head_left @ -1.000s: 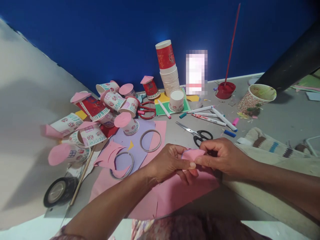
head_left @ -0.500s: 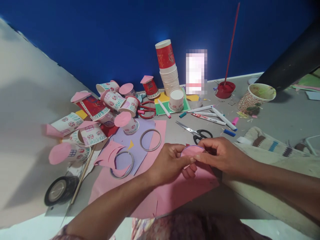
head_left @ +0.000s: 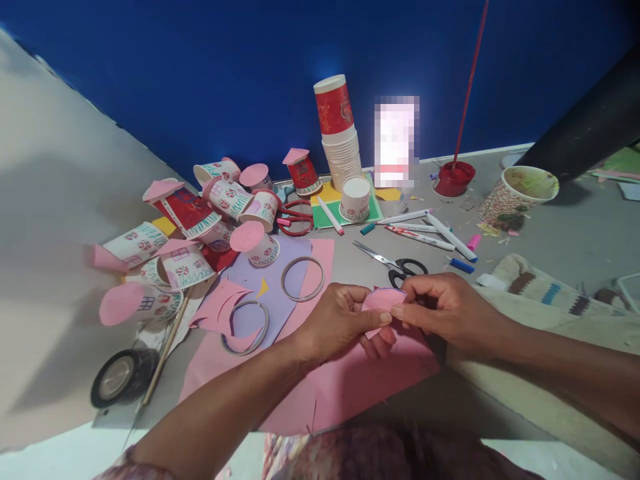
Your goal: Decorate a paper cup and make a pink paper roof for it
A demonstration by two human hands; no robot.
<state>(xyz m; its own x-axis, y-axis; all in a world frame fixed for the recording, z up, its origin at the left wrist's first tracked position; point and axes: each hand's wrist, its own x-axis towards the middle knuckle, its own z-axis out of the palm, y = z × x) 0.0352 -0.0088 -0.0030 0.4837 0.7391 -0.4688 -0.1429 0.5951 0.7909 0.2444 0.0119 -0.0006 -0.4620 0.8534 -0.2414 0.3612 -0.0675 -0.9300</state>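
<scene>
Between my two hands is a small round piece of pink paper (head_left: 379,301) with a dark line along its upper edge. My left hand (head_left: 345,317) pinches its left side, thumb on top and fingertips beneath. On the opposite side my right hand (head_left: 434,308) grips the edge between thumb and fingers. Under both hands spreads a large pink sheet (head_left: 345,390). Just beyond them lie scissors (head_left: 395,261) with black handles. Two grey rings (head_left: 303,280) rest to the left, over a purple sheet (head_left: 287,257) and cut pink scraps (head_left: 216,308).
Paper cups with pink paper tops (head_left: 187,263) crowd the left side. A tall cup stack (head_left: 340,143) stands against the blue wall. Several markers (head_left: 420,240), a red pot (head_left: 454,180) and a patterned cup (head_left: 517,197) are at right. Black tape (head_left: 115,380) lies near left.
The view has shifted very slightly. Both hands keep their hold on the pink paper, with only a small shift of the fingers.
</scene>
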